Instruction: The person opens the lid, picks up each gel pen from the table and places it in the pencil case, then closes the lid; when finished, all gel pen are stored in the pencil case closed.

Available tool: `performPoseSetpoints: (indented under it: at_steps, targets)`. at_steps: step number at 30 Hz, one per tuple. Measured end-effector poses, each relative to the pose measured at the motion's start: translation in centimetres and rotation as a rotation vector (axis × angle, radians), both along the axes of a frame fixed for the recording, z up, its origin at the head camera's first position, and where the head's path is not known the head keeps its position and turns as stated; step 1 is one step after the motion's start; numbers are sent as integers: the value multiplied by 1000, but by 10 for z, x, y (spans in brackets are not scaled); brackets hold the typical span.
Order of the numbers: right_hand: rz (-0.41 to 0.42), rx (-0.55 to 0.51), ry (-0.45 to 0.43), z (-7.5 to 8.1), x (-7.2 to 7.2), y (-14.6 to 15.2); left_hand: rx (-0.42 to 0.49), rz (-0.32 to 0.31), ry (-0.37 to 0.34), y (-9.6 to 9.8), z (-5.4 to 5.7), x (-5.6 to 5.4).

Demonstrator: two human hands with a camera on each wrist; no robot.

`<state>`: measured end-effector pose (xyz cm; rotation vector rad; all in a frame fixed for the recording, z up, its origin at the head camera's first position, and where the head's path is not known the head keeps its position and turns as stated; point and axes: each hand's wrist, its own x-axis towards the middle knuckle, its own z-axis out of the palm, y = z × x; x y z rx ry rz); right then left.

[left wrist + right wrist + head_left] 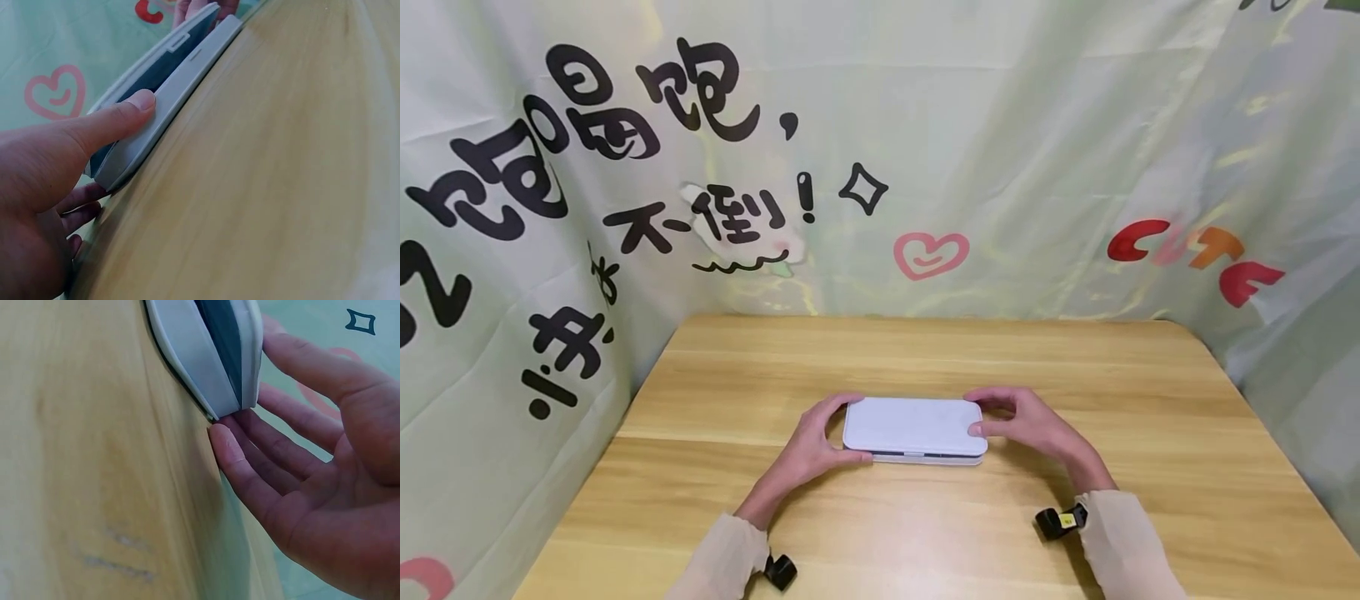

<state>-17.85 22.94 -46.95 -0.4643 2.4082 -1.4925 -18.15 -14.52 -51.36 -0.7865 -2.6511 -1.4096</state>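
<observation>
A pale lavender-white hinged case (914, 425) lies lengthwise on the wooden table. Its lid (251, 359) is raised slightly, and a dark interior shows through the gap along the front. A small clasp tab sits midway along the lid's front edge. My left hand (808, 440) grips the case's left end, with the thumb on the front wall of the base (140, 145) and fingers behind. At the opposite end, my right hand (1026, 419) holds the lid's corner, its thumb on the lid and other fingers around the back and end. The contents are hidden.
The wooden table (737, 367) extends around the case on every side. Behind it and along both sides hangs a pale green printed cloth (1037, 150) with lettering and a pink heart. Each wrist wears a small black camera (781, 572).
</observation>
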Motion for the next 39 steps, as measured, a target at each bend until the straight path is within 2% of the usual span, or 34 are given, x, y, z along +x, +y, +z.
performPoseSetpoints:
  at_steps: [6,11,17,22,26,32,39]
  targets:
    - [25,9,13,-1,-5,-5,-62,0,31,-5,3,2]
    - [31,4,30,-4,-7,-5,-97,5,8,-5,2,1]
    - [24,-3,25,-9,-3,-2,-83,-15,-31,-1,-2,-2]
    - [34,17,43,-8,-2,-1,-59,-19,-51,2,1,-4]
    - [48,17,50,-6,-4,-2,-43,-22,-36,4,3,-5]
    - [55,23,47,-4,-1,-1,-50,-20,-9,7,-1,-5]
    - [50,20,23,-7,2,0,-54,-19,-40,5,-1,-1]
